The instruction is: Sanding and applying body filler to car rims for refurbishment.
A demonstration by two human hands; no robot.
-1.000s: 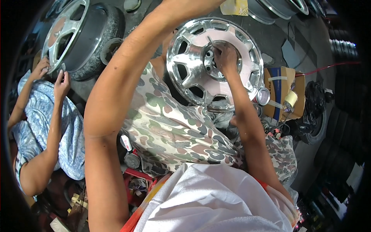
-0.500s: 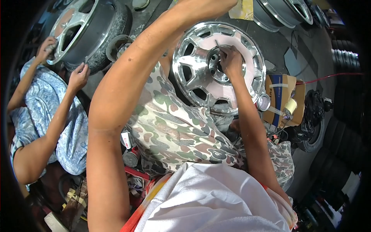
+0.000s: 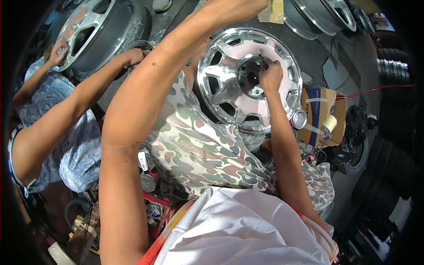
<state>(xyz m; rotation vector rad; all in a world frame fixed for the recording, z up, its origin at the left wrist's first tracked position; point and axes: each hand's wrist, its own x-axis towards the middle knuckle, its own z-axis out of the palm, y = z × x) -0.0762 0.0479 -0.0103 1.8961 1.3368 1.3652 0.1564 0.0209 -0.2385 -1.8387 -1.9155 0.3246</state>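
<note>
In front of my knees stands a shiny alloy wheel [image 3: 221,67] with pale pink patches on its face. My right hand [image 3: 271,76] is at the wheel's hub, its fingers closed on a small thin grey strip [image 3: 262,53]. What that strip is made of is too small to tell. My left arm reaches up across the view, and my left hand [image 3: 247,6] is at the top edge, near a yellow sheet [image 3: 271,11]. The fingers of that hand are cut off by the frame.
At left, a co-worker's hands [image 3: 58,52] are by another rim [image 3: 90,17] and a metal bowl. An open cardboard box [image 3: 316,115], a round tin [image 3: 299,119] and a black plastic bag [image 3: 354,128] are right of the wheel. More rims [image 3: 324,17] lie at the top right.
My right hand has shifted slightly right and down at the hub, with the thin strip. The co-worker's nearer hand has moved right from the rim to the bowl.
</note>
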